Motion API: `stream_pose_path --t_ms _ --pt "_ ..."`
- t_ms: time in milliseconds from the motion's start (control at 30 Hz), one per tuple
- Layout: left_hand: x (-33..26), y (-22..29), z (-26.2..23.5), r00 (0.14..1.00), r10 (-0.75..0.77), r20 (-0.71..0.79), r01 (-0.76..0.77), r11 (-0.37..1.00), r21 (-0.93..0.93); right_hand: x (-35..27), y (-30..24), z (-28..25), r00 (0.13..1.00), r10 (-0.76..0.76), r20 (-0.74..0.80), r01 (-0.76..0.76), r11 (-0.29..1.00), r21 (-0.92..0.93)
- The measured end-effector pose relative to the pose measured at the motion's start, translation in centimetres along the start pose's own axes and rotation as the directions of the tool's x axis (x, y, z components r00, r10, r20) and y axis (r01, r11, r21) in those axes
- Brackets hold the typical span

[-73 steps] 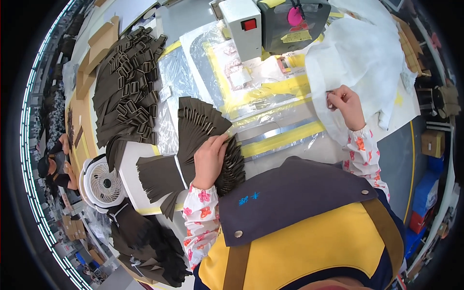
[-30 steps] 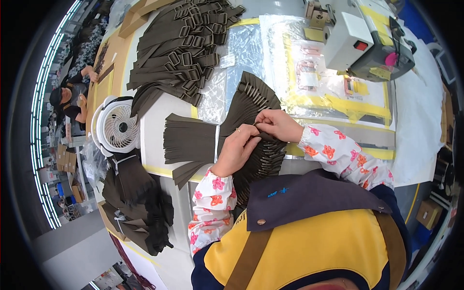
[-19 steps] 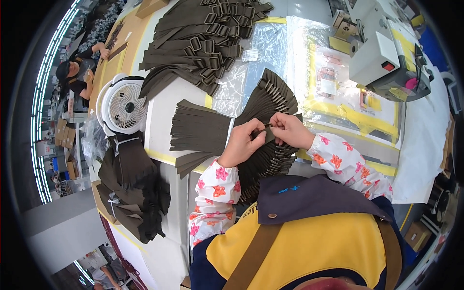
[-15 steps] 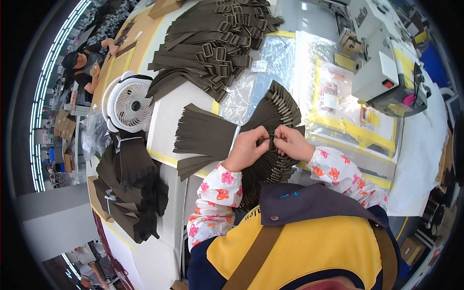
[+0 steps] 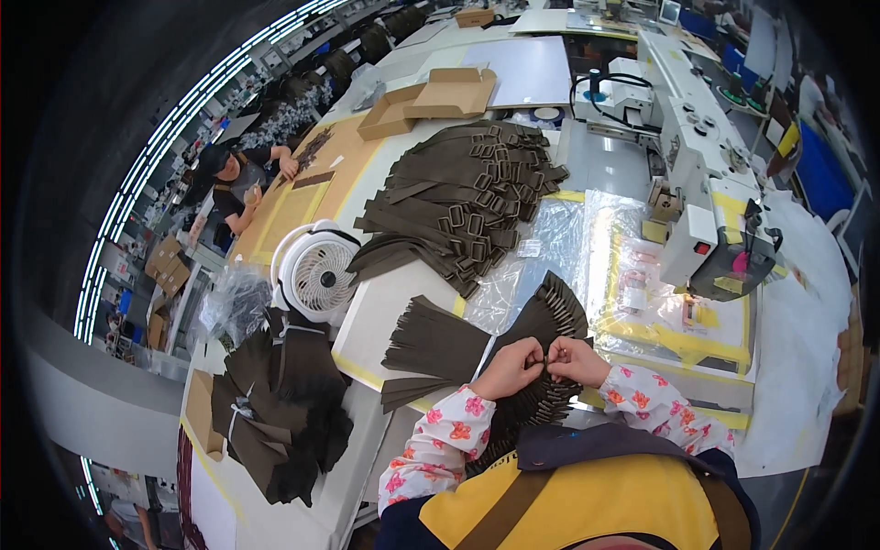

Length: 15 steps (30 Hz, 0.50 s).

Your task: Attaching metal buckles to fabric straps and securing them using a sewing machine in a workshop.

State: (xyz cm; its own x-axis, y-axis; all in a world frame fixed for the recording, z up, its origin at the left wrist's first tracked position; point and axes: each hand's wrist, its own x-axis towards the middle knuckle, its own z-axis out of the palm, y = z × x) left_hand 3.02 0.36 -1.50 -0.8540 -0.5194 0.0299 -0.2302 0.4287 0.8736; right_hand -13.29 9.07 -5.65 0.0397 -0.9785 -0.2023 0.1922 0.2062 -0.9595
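Head view: the left hand (image 5: 511, 368) and the right hand (image 5: 579, 361) are meeting fingertip to fingertip above a bundle of dark strips (image 5: 431, 344); both hands are pinching, thumb against fingers, a small dark piece (image 5: 546, 361) between them – its exact form is too small to tell. The bundle is lying on the white worktable (image 5: 390, 316) directly in front of the person; a white tie (image 5: 486, 356) is gathering it at the middle, its plain ends are fanning out leftward, and its metal-tipped ends are fanning out around and under the hands.

Beyond the bundle, a pile of buckled straps (image 5: 426, 188) is occupying the table; a white fan (image 5: 321, 275) is standing to the left of that pile; further tied dark strips (image 5: 307, 367) are lying nearer the person, at the left. To the right, a taped plastic sheet (image 5: 683, 344) is covering the surface; a white machine (image 5: 701, 151) is standing beyond it – a red switch (image 5: 701, 247) is showing on its housing.
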Motion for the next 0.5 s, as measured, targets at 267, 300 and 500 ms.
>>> stream_pose_path --t_ms 267,300,500 --pt "0.9 0.8 0.8 0.995 0.039 0.088 -0.051 0.99 0.133 -1.6 0.8 -1.8 0.94 -0.265 -0.215 0.178 0.919 -0.352" --pt "1.0 0.8 1.2 0.998 0.055 0.036 -0.06 0.985 0.16 -2.4 0.7 -2.3 0.915 -0.259 -0.309 0.138 0.922 -0.363" --pt "2.1 3.7 4.3 0.948 0.246 -0.203 -0.167 0.924 0.343 -9.6 -3.1 -3.7 0.841 -0.417 -0.344 0.241 0.858 -0.453"
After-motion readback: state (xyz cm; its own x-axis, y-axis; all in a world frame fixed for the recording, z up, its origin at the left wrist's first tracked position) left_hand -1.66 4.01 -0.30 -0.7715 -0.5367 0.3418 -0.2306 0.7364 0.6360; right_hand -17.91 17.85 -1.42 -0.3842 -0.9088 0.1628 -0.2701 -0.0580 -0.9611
